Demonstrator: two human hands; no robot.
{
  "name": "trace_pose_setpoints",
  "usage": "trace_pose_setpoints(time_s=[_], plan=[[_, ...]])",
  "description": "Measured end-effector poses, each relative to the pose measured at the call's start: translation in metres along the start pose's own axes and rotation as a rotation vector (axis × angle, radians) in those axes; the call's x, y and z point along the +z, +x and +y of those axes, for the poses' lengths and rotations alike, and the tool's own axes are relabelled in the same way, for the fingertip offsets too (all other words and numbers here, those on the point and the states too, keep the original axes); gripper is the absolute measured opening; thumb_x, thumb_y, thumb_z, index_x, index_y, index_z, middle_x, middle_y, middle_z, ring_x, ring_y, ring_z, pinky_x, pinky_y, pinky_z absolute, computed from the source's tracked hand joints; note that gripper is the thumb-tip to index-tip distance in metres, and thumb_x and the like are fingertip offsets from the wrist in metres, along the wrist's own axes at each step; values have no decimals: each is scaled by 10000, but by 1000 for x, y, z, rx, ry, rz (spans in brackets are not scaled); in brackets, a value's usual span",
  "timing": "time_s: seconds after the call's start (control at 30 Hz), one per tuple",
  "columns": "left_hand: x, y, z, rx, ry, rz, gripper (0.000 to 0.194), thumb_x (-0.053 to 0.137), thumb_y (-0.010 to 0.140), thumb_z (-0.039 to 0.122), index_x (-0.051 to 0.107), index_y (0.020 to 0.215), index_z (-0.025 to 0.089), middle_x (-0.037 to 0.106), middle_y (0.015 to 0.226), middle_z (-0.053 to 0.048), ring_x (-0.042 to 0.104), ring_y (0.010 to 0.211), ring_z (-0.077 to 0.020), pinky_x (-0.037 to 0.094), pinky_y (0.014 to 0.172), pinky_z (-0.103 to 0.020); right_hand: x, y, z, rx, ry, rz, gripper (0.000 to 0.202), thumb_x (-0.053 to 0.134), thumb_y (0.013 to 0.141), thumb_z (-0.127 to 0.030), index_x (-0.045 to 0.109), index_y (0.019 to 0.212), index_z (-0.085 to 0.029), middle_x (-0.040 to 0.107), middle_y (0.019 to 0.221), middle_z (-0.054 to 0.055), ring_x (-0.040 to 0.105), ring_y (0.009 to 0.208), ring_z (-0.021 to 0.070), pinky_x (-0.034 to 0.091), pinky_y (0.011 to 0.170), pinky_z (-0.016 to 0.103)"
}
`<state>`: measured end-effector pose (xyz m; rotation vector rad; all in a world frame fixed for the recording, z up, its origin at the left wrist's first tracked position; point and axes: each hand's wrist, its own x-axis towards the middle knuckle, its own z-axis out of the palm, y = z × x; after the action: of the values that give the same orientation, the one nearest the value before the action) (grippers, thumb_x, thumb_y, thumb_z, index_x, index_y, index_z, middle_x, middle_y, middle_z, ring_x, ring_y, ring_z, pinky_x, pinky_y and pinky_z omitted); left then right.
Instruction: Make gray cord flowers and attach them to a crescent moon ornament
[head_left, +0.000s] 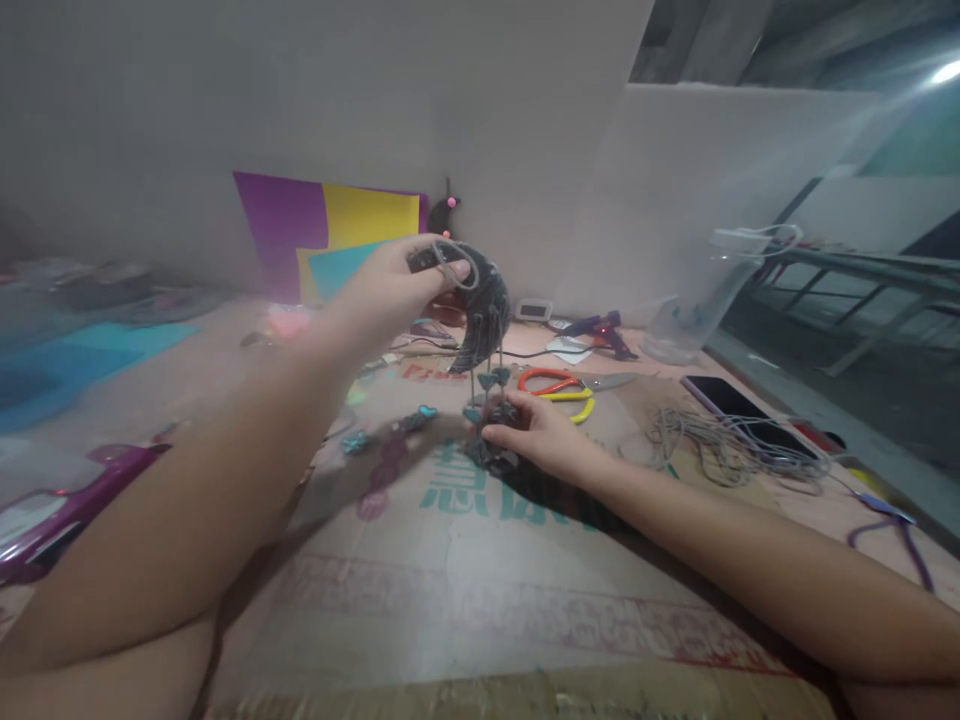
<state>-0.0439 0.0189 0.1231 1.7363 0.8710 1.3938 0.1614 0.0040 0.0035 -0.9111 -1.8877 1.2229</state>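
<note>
Raised over the cardboard (450,590), my left hand (427,275) grips a dark crescent-shaped piece (486,310) with a grey cord loop at its top. Several strings hang from the crescent, with small dark and teal pieces (491,378) on them. My right hand (536,430) is closed, fingertips together, at the lower hanging pieces just above the cardboard; which piece it pinches is partly hidden. Left of it, small teal pieces (354,441) and pink round ones (373,503) lie on the cardboard.
Orange-and-yellow-handled scissors (555,385) lie behind my right hand. At right are tangled grey cord (705,445), a phone (720,398) and a clear jug (686,300). A glue gun (600,330) lies at the back, another purple tool (82,500) at left. Coloured sheets (285,225) lean against the wall.
</note>
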Motion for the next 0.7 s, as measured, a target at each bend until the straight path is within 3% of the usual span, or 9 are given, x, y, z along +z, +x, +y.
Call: trace_pose_setpoints(time_s=[0.13,0.27,0.47,0.6,0.7], plan=[[-5,3,-1,2,-30,21,131,684,814,244,659,913,161,702,825,-63,704,748,-207,619,715,-376,3,-4,-4,62,109,-74,212,722,791,-351,647,899,-184,743,963,63,682,872,194,538,833,360],[-7,2,0,4,-20,17,164,699,810,281,669,922,165,703,820,-64,712,767,-223,621,727,-389,4,-5,-3,128,229,-54,311,721,806,-429,663,984,-180,761,929,65,706,900,210,554,847,377],[-9,3,-2,17,-5,3,169,693,825,288,665,941,169,702,827,-64,720,804,-240,620,746,-402,3,-2,5,197,364,-25,397,788,740,-375,704,1076,-183,770,995,66,697,791,153,557,752,298],[-10,3,-2,7,-7,28,151,686,834,286,658,926,171,701,845,-64,725,834,-248,613,800,-434,3,-2,4,174,359,-49,379,814,700,-345,710,1014,-161,766,981,72,686,767,142,563,715,280],[-9,3,-1,5,-5,18,164,700,828,297,657,924,171,708,878,-74,727,891,-271,597,854,-465,2,-3,1,164,288,-34,324,801,707,-356,692,937,-156,745,885,43,647,643,118,564,645,279]])
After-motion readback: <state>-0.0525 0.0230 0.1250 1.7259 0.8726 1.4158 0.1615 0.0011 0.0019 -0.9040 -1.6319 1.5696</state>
